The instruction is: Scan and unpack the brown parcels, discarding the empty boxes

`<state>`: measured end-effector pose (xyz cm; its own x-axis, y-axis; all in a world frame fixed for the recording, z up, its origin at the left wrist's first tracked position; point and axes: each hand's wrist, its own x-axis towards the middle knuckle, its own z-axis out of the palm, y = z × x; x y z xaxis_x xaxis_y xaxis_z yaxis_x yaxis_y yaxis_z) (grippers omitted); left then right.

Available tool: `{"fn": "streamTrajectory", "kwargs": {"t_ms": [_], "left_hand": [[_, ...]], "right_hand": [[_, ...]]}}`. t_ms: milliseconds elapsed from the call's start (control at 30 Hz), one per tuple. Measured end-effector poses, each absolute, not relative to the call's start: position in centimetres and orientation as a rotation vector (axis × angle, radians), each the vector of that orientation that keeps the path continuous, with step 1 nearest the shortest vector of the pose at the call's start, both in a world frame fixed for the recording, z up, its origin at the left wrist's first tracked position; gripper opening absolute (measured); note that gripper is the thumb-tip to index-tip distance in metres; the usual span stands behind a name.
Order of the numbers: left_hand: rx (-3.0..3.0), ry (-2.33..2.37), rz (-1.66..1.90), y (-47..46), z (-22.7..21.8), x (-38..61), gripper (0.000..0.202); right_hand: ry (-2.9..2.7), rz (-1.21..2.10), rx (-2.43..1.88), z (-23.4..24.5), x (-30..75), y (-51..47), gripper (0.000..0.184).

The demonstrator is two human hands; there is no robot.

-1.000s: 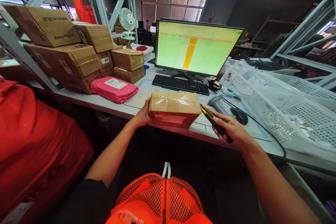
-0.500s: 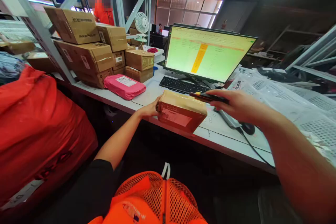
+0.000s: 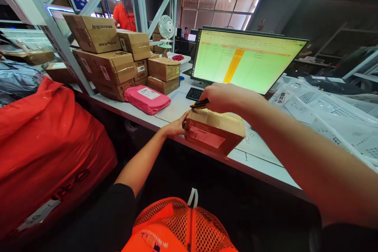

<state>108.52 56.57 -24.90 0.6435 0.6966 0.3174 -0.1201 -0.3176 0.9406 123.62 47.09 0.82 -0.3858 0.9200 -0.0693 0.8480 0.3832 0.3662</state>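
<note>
The left hand [image 3: 176, 127] grips the left end of a box [image 3: 214, 133], its fingers curled around that end. The box sits at the near edge of the surface [image 3: 260, 154], tilted so its labelled side faces the person. The right hand [image 3: 223, 97] reaches across from the right, its fingers clenched around a cutter [image 3: 200, 104]. The cutter's tip lies over the box's top at the far left corner; whether it touches the tape cannot be told. Behind the box stand a keyboard [image 3: 194, 93] and a lit monitor [image 3: 248, 60]. Toward the left edge lies a pink parcel [image 3: 147, 99], just beside stacked cartons [image 3: 104, 65]. A red sack [image 3: 44, 145] sits off the surface on the left, and a person [image 3: 125, 12] in orange stands behind the cartons.
</note>
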Motion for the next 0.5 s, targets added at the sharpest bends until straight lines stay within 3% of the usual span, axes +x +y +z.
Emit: {"fn": "streamTrajectory", "kwargs": {"t_ms": [167, 500], "left_hand": [[1.700, 0.466, 0.933, 56.2, -24.8, 108.4, 0.136], [1.778, 0.460, 0.931, 56.1, -23.8, 108.4, 0.125]], "right_hand": [[2.524, 0.241, 1.489, 0.5, 125.9, 49.2, 0.010], [2.317, 0.078, 1.856, 0.7, 138.5, 43.4, 0.018]]}}
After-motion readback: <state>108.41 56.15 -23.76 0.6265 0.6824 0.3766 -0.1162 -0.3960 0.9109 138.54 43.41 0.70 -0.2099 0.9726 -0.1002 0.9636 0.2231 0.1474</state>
